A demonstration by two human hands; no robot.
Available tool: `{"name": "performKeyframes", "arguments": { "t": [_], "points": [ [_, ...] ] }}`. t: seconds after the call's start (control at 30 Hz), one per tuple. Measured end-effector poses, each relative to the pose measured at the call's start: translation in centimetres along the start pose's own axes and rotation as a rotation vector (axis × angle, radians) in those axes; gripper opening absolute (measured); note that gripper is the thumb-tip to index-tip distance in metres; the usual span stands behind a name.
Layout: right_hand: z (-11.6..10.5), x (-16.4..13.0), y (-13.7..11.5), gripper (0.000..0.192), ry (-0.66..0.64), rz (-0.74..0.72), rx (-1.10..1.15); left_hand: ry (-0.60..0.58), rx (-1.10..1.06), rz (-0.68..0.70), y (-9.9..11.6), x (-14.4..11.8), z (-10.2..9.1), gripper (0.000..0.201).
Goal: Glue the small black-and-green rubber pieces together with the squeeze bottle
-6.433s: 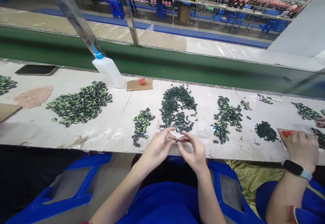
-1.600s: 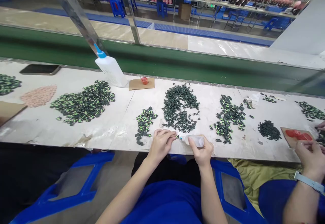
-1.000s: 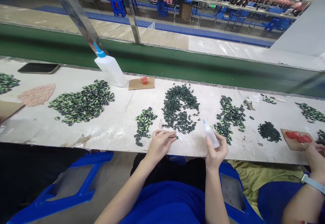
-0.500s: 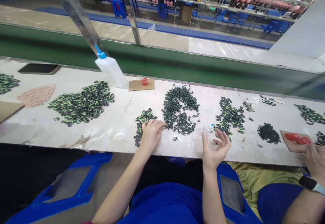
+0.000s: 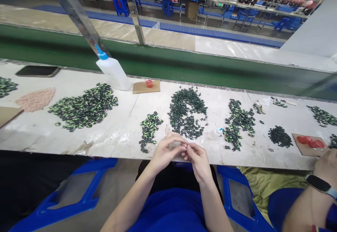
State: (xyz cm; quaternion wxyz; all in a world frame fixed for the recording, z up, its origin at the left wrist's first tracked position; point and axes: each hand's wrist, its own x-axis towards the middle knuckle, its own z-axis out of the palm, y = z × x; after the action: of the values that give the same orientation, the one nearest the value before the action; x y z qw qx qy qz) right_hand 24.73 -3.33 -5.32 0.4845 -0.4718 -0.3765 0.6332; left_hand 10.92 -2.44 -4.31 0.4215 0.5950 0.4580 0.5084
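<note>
My left hand [image 5: 165, 152] and my right hand [image 5: 199, 159] meet fingertip to fingertip at the near edge of the white table [image 5: 118, 133]. Together they pinch a tiny dark piece [image 5: 186, 147], mostly hidden by the fingers. Just beyond them lies a pile of dark green pieces [image 5: 186, 111]. A smaller pile of green-and-black pieces [image 5: 148, 129] sits to its left. A small clear glue bottle [image 5: 215, 133] lies on the table, right of my hands and untouched.
A big white squeeze bottle [image 5: 112, 71] leans at the back, beside a cardboard square with a red cap [image 5: 149, 83]. More piles lie left [image 5: 83, 106] and right [image 5: 238, 119]. A co-worker's arm with a watch [image 5: 317, 184] is at far right. A green conveyor [image 5: 184, 65] runs behind.
My right hand set the small glue bottle down on the table and came back to the middle. My left hand left the small pile, and both hands now pinch a piece together.
</note>
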Motion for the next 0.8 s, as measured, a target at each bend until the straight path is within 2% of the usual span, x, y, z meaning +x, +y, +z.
{"name": "performKeyframes", "arguments": {
  "t": [0.13, 0.3, 0.4, 0.5, 0.63, 0.8],
  "points": [
    [-1.0, 0.0, -0.1, 0.033, 0.023, 0.017, -0.043, -0.031, 0.114, 0.031, -1.0, -0.2, -0.4, 0.011],
    [-1.7, 0.2, 0.2, 0.030, 0.229, -0.135, -0.233, 0.024, 0.547, 0.140, -2.9, -0.8, -0.3, 0.016],
    [-1.7, 0.4, 0.8, 0.027, 0.240, -0.153, -0.334, 0.036, 0.679, 0.164, -3.9, -0.9, 0.3, 0.013],
    [-1.5, 0.5, 1.3, 0.025, 0.231, -0.184, -0.398, 0.061, 0.679, 0.187, -4.4, -0.8, 0.8, 0.013],
    [-1.0, 0.6, 1.4, 0.022, 0.219, -0.226, -0.404, 0.074, 0.561, 0.185, -4.1, -0.7, 1.0, 0.016],
    [-0.6, 0.4, 1.4, 0.022, 0.199, -0.205, -0.344, 0.027, 0.368, 0.041, -3.2, -0.9, 0.9, 0.014]
  ]
}}
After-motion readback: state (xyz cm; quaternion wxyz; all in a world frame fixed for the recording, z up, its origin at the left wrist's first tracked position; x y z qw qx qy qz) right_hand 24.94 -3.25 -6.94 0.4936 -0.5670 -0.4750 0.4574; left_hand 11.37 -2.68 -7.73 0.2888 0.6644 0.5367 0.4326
